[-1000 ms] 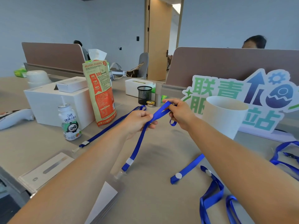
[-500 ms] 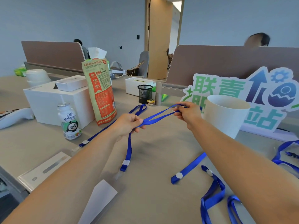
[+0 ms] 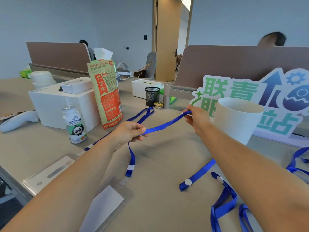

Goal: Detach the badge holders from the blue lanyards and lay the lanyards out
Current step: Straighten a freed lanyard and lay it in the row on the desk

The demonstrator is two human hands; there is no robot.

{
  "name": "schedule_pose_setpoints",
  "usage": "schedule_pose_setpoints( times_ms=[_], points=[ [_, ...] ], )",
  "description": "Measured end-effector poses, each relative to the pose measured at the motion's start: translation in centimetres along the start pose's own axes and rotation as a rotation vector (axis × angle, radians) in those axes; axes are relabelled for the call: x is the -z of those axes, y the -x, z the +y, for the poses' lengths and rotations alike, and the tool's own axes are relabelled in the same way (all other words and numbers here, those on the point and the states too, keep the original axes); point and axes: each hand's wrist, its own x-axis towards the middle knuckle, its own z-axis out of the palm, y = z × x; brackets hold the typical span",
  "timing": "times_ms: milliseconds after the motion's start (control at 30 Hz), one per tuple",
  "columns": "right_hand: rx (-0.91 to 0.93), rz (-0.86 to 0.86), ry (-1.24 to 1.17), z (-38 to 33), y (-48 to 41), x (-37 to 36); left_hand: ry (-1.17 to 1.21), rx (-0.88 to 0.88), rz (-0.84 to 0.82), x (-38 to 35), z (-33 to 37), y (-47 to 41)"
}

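Fingers of the left hand [image 3: 128,133] are curling round a blue lanyard [image 3: 165,124], with the thumb pressing the strap against them. The right hand [image 3: 195,118] is pinching the strap's far end between thumb and fingertips. Both hands are holding it up off the table [image 3: 167,151], well apart, and the strap is sagging slightly between them. Below the left hand the rest of it is hanging down, its white-banded end reaching the tabletop just beside a clear badge holder [image 3: 107,203] lying flat – whether the two are joined I cannot tell. A second badge holder [image 3: 48,173] is lying further left.

A second lanyard [image 3: 142,114] is lying stretched out on the table behind the left hand, its loop pointing toward a black mesh cup [image 3: 152,96]. To the right, a straight strap [image 3: 197,174] is lying under the right forearm, with a tangled bunch [image 3: 224,201] nearer the front – all blue. A white cup [image 3: 237,119] is standing just beside the right hand, in front of a colourful sign [image 3: 275,97]. A snack bag [image 3: 107,92] and a drink bottle [image 3: 75,126] are standing on the left.
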Motion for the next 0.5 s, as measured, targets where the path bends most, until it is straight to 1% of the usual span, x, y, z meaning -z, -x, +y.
schedule_pose_setpoints(
  times_ms=[67,133,233,333,433,500],
  points=[
    [0.058,-0.005,0.08,0.3,-0.5,-0.4,0.019,0.01,-0.019,0.2,-0.1,-0.1],
    [0.073,-0.019,0.114,0.6,-1.1,-1.1,0.03,0.023,-0.047,0.5,-0.2,-0.1],
    [0.066,-0.061,0.108,1.0,-2.1,-2.8,0.029,0.055,-0.082,1.2,-0.2,-0.2],
    [0.018,-0.118,0.174,2.0,-3.6,-4.9,0.007,0.077,-0.047,2.0,-0.5,-0.6],
    [-0.013,-0.158,0.287,3.4,-5.1,-6.9,-0.064,0.1,-0.011,2.4,-0.7,-1.2],
    [0.008,-0.173,0.338,4.3,-6.1,-8.0,-0.141,0.134,-0.041,2.4,-0.7,-1.7]
  ],
)
